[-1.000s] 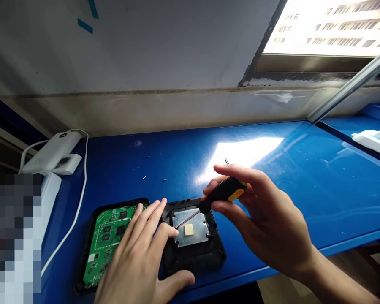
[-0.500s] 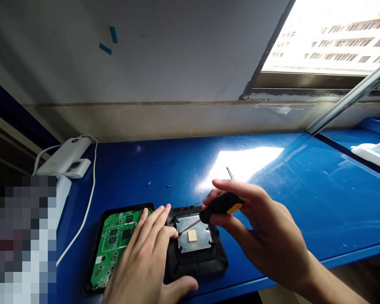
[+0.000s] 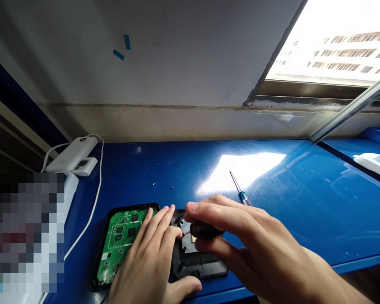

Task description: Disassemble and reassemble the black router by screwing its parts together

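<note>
Right hand (image 3: 259, 240) is gripping a screwdriver (image 3: 205, 230), lower centre; left hand (image 3: 152, 253) is lying spread over circuit board (image 3: 122, 245) and cover (image 3: 205, 269). Seemingly partway: screws (image 3: 172, 187) are lying loose, left of centre; metal plate (image 3: 188, 245) is sitting in the cover.

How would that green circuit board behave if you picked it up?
The green circuit board looks like a flat panel, so it's probably stiff. Its small exposed chips suggest it may be fragile if handled roughly.
</note>
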Demonstrator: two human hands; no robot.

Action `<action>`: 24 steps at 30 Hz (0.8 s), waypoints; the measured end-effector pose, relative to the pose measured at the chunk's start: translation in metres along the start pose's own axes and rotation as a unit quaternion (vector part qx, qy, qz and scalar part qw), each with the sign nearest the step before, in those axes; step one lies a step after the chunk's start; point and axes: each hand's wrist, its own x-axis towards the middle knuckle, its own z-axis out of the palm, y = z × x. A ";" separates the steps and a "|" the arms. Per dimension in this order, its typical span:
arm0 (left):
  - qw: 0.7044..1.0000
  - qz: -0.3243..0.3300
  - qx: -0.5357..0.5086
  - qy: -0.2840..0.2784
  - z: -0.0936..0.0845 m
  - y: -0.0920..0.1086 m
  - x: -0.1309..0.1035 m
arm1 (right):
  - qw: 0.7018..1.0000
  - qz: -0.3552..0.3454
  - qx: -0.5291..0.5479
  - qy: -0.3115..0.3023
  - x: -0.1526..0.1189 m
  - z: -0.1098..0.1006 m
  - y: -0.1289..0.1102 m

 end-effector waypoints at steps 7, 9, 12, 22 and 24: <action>0.999 0.012 0.012 0.042 0.005 0.000 -0.004 | 0.999 0.010 -0.032 -0.013 0.006 -0.003 -0.002; 0.999 0.011 0.012 0.047 0.007 0.000 -0.005 | 0.999 0.012 -0.037 -0.016 0.006 -0.002 -0.003; 0.998 0.007 0.012 0.056 0.008 -0.001 -0.006 | 1.000 0.008 -0.029 -0.008 0.007 0.000 -0.003; 1.000 -0.021 -0.018 0.007 -0.002 0.004 -0.001 | 0.999 -0.048 -0.006 0.009 0.017 0.008 -0.002; 0.999 -0.025 -0.024 0.011 -0.001 0.004 -0.001 | 0.997 -0.047 -0.014 0.056 0.020 0.012 0.002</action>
